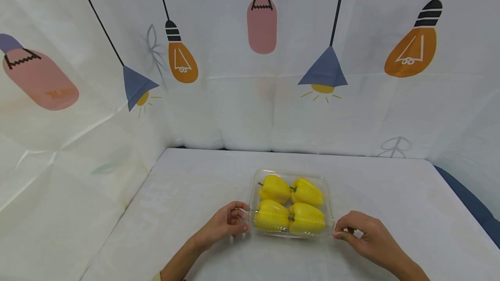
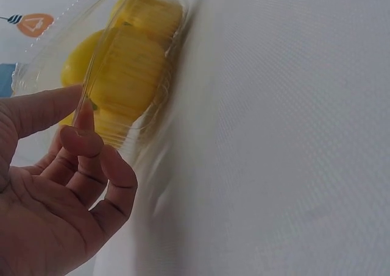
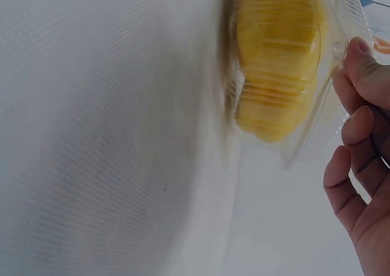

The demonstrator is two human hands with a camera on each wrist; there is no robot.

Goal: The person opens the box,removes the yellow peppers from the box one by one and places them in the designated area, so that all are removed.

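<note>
A clear plastic clamshell box (image 1: pixel 291 236) sits on the white table with several yellow bell peppers (image 1: pixel 308 218) inside, their green stems showing. At its left edge, my left hand (image 1: pixel 223 225) pinches the rim between thumb and index finger; the left wrist view shows this grip on the box (image 2: pixel 38 72), the other fingers loosely curled. The near right corner is pinched by my right hand (image 1: pixel 371 238). In the right wrist view, thumb and index finger (image 3: pixel 344 93) meet on the box's rim, and ribbed plastic covers the peppers (image 3: pixel 277 63).
A white-covered table (image 1: pixel 187 185) lies under the box. White fabric (image 1: pixel 234 112) printed with lamps and bulbs hangs behind it and along the left side. Something dark blue (image 1: pixel 468 198) shows past the table's right edge.
</note>
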